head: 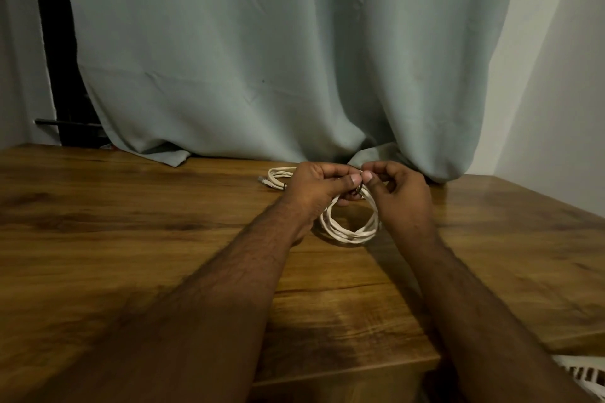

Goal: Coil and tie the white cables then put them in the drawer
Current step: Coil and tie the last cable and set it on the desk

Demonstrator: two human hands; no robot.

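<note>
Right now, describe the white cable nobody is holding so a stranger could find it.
On the wooden table, look to the far edge, where the grey-green curtain meets it. The second coiled cable lies flat there, just beyond the left hand. Unlike the coil held in both hands, it lies untouched.

A wooden worktop (137,239) with dark grain fills the near and middle scene. Behind it hangs a grey-green curtain (262,59), its hem resting on the far edge of the worktop. At far left a dark gap (55,42) shows beside the curtain. A pale wall (556,75) stands at right. At near right lies something white and slatted (586,373), perhaps a basket.
</note>
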